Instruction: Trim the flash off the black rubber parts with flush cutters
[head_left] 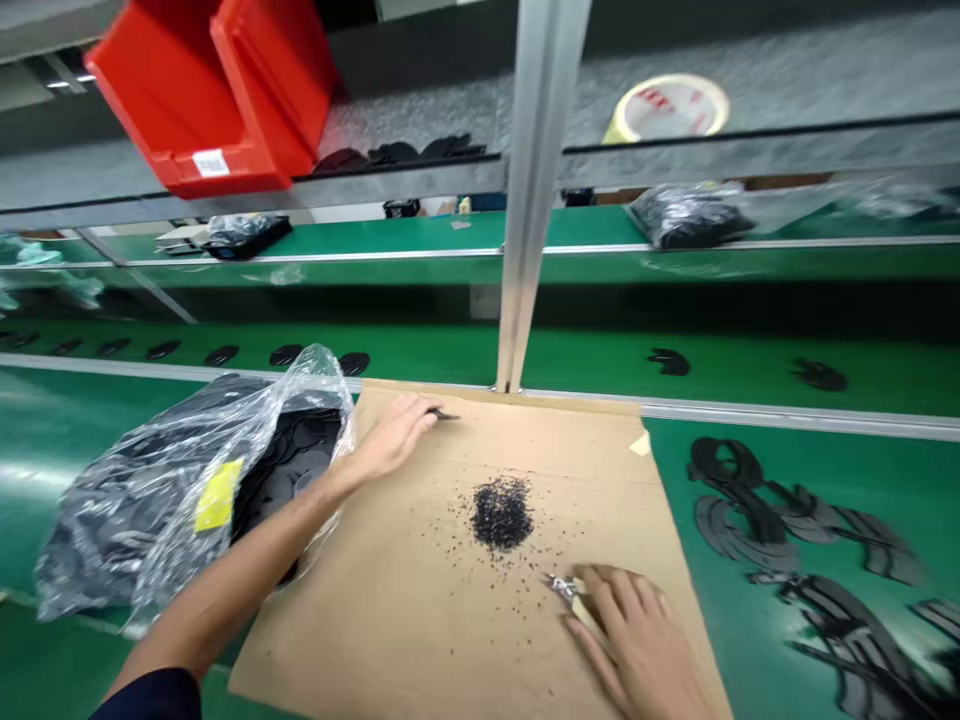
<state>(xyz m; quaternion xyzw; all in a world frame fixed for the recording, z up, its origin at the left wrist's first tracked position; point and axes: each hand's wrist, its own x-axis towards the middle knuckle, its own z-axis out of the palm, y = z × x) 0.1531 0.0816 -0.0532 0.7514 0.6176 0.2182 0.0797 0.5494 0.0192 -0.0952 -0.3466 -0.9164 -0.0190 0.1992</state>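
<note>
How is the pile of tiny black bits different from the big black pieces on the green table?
The pile of black bits is tiny grains heaped on the cardboard; the big black pieces are long curved strips lying flat on the green table. The bits lie between both hands; the pieces lie off to the right. Both are black.

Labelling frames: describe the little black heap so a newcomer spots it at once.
Start at the brown cardboard sheet on the green bench. Near its middle, between the left hand and right hand, sits the pile of black crumbs: dense and grainy, unlike the flat black cut-outs alongside.
</note>
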